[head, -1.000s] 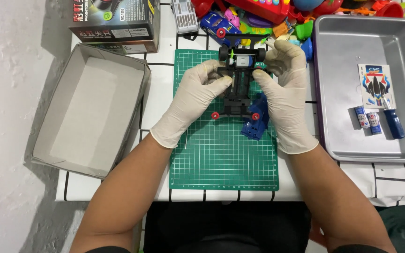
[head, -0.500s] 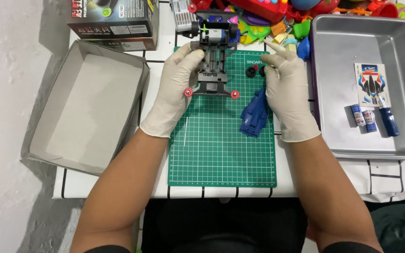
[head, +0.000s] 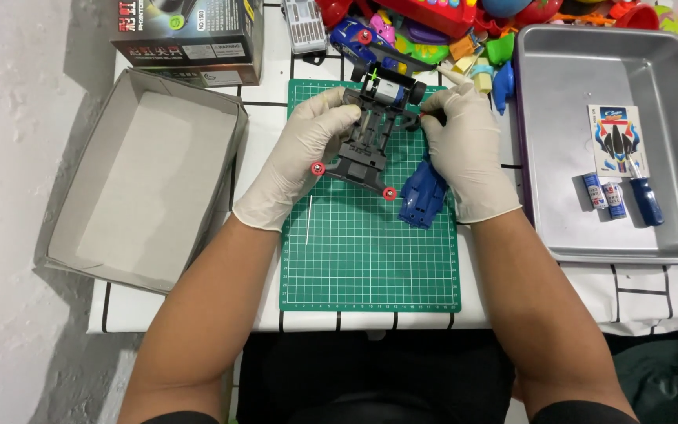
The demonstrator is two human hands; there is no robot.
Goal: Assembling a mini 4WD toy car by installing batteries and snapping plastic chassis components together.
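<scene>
A black toy car chassis point(head: 369, 140) with red rollers at its near corners lies tilted over the far part of the green cutting mat point(head: 370, 259). My left hand point(head: 300, 157), in a white glove, grips the chassis by its left side. My gloved right hand point(head: 468, 153) pinches a small black and red part point(head: 434, 117) against the chassis's right side near a wheel. A blue car body shell point(head: 423, 196) rests on the mat, just beside my right palm. A thin white rod point(head: 308, 220) sits on the mat below my left wrist.
An open grey cardboard box point(head: 139, 177) stands at the left, with a printed dark box point(head: 190, 35) behind it. At the right, a metal tray point(head: 582, 71) holds a sticker sheet point(head: 617, 141), small batteries point(head: 603, 195) and a blue-handled screwdriver point(head: 645, 196). Colourful toys point(head: 464, 31) crowd the far edge.
My left hand lifted the chassis from the mat's middle to its far end and tilted it. The right hand came off it, then met it with the small part.
</scene>
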